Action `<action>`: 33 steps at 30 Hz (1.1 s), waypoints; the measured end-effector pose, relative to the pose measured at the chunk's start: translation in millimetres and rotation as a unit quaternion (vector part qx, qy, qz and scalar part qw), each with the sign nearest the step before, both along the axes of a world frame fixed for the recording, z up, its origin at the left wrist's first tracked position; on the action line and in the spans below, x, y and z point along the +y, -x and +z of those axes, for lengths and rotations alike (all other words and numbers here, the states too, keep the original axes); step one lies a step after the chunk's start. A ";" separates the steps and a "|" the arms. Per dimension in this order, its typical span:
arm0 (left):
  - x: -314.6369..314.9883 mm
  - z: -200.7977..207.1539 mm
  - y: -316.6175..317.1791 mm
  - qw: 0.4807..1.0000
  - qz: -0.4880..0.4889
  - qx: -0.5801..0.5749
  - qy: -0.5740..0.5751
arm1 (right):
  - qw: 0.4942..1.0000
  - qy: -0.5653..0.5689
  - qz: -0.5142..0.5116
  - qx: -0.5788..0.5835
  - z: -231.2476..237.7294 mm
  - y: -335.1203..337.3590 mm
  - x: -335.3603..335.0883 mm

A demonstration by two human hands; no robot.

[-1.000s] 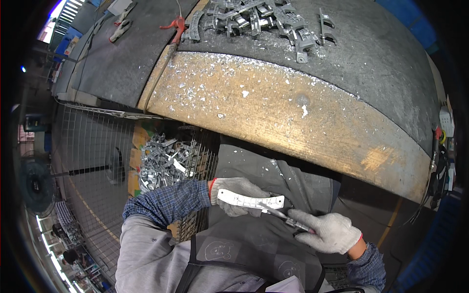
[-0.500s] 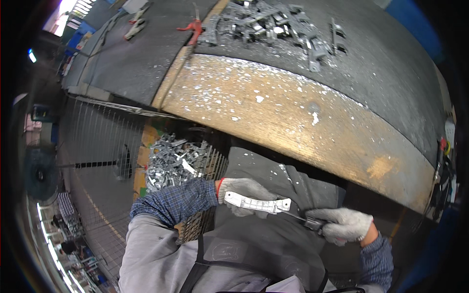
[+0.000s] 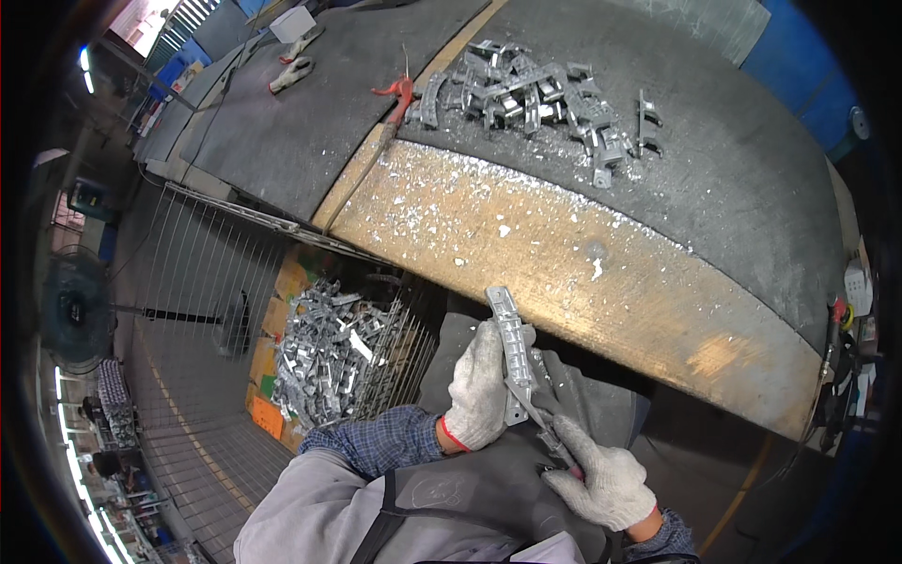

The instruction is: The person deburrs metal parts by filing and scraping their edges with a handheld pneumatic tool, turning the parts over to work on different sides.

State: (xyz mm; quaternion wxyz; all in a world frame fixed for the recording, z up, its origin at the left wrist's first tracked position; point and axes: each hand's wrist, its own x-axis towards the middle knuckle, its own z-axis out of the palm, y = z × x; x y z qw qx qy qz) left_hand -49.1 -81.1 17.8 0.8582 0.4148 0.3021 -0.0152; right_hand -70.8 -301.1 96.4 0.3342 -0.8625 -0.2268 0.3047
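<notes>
My left hand (image 3: 474,390), in a white knit glove with a red cuff edge, is closed on a long, slightly curved silver metal bracket (image 3: 510,343) with ribbed pockets and a hole at its end. The bracket stands nearly lengthwise away from me, over my dark apron. In my gloved right hand (image 3: 606,479) is a hand tool with a slim flat blade (image 3: 534,408) and a dark handle, gripped by closed fingers. Its blade lies against the bracket's near end; the tip's exact contact is hard to make out.
Ahead is a bench with a worn wooden edge (image 3: 554,254) strewn with metal flakes. On its dark mat lie a pile of metal brackets (image 3: 536,99) and a red-handled air gun (image 3: 402,91). A wire cage bin (image 3: 324,357) full of metal parts stands left, near a black fan (image 3: 75,305).
The bracket has turned from lying sideways to pointing away from me, toward the bench edge. My right hand has come nearer and to the left, the blade staying at the bracket's end.
</notes>
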 end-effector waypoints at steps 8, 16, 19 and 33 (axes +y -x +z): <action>-0.5 -10.0 1.2 0.998 -0.033 -0.034 0.031 | 0.999 0.009 -0.034 0.016 -11.9 12.2 -0.1; 23.7 -26.1 2.9 0.908 -0.339 0.141 0.203 | 0.999 -0.009 0.036 -0.006 -12.0 0.9 -2.8; 35.0 -40.9 -4.6 0.778 -0.406 0.229 0.421 | 0.995 0.026 0.092 0.018 -8.5 -5.7 -0.6; 52.7 -82.1 -30.9 0.604 -0.630 0.242 0.424 | 0.979 0.104 0.168 -0.051 -1.1 -7.9 -33.3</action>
